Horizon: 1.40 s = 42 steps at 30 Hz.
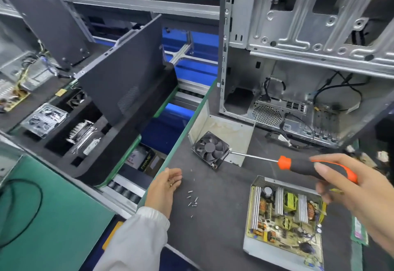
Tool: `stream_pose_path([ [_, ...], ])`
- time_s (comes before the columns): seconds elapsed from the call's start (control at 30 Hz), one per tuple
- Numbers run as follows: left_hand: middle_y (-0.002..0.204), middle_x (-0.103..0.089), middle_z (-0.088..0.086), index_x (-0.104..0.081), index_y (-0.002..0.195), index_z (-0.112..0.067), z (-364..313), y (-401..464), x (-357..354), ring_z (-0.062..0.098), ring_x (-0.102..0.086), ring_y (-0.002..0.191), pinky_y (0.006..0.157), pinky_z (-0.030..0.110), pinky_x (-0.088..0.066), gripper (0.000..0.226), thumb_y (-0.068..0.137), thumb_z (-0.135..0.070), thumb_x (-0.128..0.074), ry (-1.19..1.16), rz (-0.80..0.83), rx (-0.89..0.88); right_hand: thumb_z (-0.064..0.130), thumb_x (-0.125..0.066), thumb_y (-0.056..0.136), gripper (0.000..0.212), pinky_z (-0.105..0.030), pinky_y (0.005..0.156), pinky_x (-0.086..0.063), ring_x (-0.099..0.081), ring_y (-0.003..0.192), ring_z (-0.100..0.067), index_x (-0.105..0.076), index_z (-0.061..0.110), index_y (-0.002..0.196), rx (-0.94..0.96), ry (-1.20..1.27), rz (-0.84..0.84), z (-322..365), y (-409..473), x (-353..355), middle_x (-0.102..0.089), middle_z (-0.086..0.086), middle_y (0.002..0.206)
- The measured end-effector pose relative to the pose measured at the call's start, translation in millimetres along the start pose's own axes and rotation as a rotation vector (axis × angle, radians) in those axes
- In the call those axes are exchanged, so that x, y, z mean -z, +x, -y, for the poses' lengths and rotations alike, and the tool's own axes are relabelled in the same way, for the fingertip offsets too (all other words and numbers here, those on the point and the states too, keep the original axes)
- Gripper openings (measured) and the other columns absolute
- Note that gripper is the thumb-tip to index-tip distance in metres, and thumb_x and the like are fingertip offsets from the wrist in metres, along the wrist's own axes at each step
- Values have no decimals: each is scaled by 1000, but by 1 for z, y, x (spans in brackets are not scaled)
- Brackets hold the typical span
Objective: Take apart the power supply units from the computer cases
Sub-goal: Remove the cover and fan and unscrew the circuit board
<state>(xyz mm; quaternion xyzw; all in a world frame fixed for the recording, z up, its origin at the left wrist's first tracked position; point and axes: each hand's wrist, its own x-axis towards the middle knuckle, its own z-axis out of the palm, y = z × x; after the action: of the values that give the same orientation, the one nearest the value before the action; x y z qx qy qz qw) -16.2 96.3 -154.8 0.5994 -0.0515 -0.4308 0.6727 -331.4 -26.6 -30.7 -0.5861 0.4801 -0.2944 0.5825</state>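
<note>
While the left hand (pixel 168 187) rests at the near-left edge of the dark grey bench mat (pixel 217 206), fingers loosely curled and holding nothing, a scatter of small loose silver screws (pixel 193 201) lies just right of it. Up and right of that hand sits the black square cooling fan (pixel 210 149), leaning against a bent pale sheet-metal cover plate (pixel 230 130). The tip of the long silver-shafted screwdriver with black and orange handle (pixel 298 166) touches the fan's right corner; the shaft's long axis runs from the fan rightward and slightly down into the right hand (pixel 349 187), which grips the handle with fingers wrapped round it. So the fan lies left of the right hand, along the tool's line, and the left hand is the nearer free hand to steady it. Below the right hand, toward the person, lies the opened power supply unit, a grey metal tray holding a yellowish circuit board with coils and silver heat sinks (pixel 285 219). Beyond the right hand stands the bare grey steel computer case (pixel 309 47), side open, black cables hanging inside. Next move, my guess: back out a fan screw. Surface: dark mat, green-edged, flat. Room: assembly-line benches, rollers and blue bins left of the left hand, and more dark case panels and stripped parts further left.
</note>
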Motion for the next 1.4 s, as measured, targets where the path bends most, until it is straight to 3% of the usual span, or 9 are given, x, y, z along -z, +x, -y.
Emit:
stream_pose_path([
  [0.2,108,-66,15,-63,101,3,19,-15,-5,22,-61,105,95,26,-41,56,105,-31,-19,1,76,-80,41,-71,66,42,-25,48,-47,-53,55,-24,-71,18,101,-76,171,-52,-33,-27,-16,-58,-15,62],
  [0.4,126,-60,14,-57,119,3,23,-27,-18,20,-54,119,92,13,-44,55,105,-26,-13,169,132,-101,29,-68,75,31,-23,51,-48,-53,59,-27,-72,19,105,-36,220,-84,-41,-35,-14,-62,-16,68],
  [0.73,143,-46,-16,-58,122,-37,27,-37,-20,0,-33,138,115,23,-22,40,107,-32,-21,371,237,-29,-2,-62,72,43,-27,70,-58,-70,96,-33,-66,4,114,-189,467,-30,-57,-62,7,-71,-19,107],
  [0.83,135,-52,-17,-59,126,-29,29,-40,-24,6,-44,132,115,35,-30,30,104,-23,-41,618,135,-273,4,-61,73,37,-27,63,-58,-71,87,-37,-66,0,109,-182,490,-87,-63,-77,22,-71,-24,98],
  [0.97,117,-59,-13,-61,116,-26,29,-54,-61,-6,-52,110,92,10,-38,22,99,-17,-50,781,257,-485,16,-53,81,27,-22,48,-52,-68,59,-28,-65,-2,98,-97,533,-309,-73,-96,43,-72,-18,80],
  [1.1,99,-62,-5,-62,105,-24,32,-65,-103,8,-58,87,80,22,-43,24,94,-43,-52,888,398,-338,12,-46,93,22,-16,47,-45,-63,53,-18,-66,4,92,-77,575,-467,-89,-111,61,-69,-15,74],
  [1.2,88,-60,-9,-58,113,-27,34,-65,-121,8,-59,84,75,26,-44,60,75,-72,-49,1030,480,-193,3,-43,95,20,-15,47,-45,-65,54,-17,-63,1,97,-82,516,-536,-99,-120,67,-71,-13,72],
  [1.27,82,-54,-6,-52,118,-27,37,-59,-127,18,-59,84,72,30,-44,58,79,-70,-56,1280,506,-222,-5,-43,93,19,-16,47,-46,-63,53,-18,-62,-3,94,-34,403,-604,-106,-128,67,-69,-11,66],
  [1.4,117,-64,-2,-47,128,-27,44,-48,-131,21,-60,108,92,34,-49,50,87,-51,-62,1460,567,-201,-15,-51,86,25,-13,61,-49,-61,59,-15,-68,4,83,99,13,-752,-118,-136,62,-68,-2,63],
])
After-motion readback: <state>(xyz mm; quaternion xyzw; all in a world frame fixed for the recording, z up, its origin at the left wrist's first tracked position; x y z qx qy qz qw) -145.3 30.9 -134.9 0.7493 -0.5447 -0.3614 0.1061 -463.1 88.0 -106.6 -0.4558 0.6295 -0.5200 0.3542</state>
